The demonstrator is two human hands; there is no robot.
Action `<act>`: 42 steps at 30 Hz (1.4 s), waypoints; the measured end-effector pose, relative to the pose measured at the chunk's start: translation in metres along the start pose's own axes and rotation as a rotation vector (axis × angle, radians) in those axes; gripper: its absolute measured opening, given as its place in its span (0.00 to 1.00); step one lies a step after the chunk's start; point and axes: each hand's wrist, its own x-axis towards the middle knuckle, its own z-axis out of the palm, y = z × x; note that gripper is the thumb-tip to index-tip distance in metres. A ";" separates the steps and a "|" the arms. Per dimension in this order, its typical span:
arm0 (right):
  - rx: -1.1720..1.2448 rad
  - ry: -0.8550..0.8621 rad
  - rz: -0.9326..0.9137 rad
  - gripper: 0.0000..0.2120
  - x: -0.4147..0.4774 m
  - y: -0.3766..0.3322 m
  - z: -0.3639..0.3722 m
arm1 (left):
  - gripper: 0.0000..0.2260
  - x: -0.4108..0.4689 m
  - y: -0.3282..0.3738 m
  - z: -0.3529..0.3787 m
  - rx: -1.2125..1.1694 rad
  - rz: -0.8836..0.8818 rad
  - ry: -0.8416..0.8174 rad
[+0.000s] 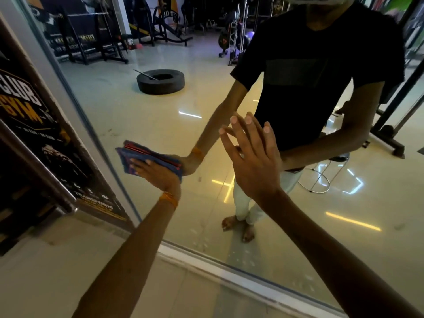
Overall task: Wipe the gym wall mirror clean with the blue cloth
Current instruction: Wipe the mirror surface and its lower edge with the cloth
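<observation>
The wall mirror (142, 115) fills most of the head view, from a grey frame on the left down to the floor. My left hand (158, 174) presses a folded blue cloth (128, 157) with red edges flat against the glass near the mirror's left side, fingers straight. An orange band circles that wrist. My right hand (251, 154) is raised in front of the glass to the right, fingers straight and spread, holding nothing. Whether its palm touches the mirror I cannot tell. My reflection in a black shirt stands opposite.
A dark gym poster (34, 125) with a metal bar across it covers the wall left of the mirror frame (75, 125). A white sill (229, 274) runs along the mirror's bottom above beige floor tiles. A tyre (160, 81) and gym machines show in the reflection.
</observation>
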 end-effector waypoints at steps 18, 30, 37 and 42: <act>-0.070 -0.007 -0.029 0.21 -0.038 -0.003 0.010 | 0.29 -0.133 -0.007 0.010 -0.227 0.126 -0.237; -0.035 0.008 -0.110 0.20 -0.003 -0.037 0.022 | 0.29 -0.051 -0.003 -0.018 -0.135 0.404 -0.192; -0.143 0.035 -0.121 0.23 0.024 -0.053 0.034 | 0.33 0.105 0.005 -0.050 0.003 0.570 -0.119; 0.086 -0.061 -0.044 0.21 0.073 -0.086 0.033 | 0.28 0.110 0.025 -0.054 0.180 0.938 -0.109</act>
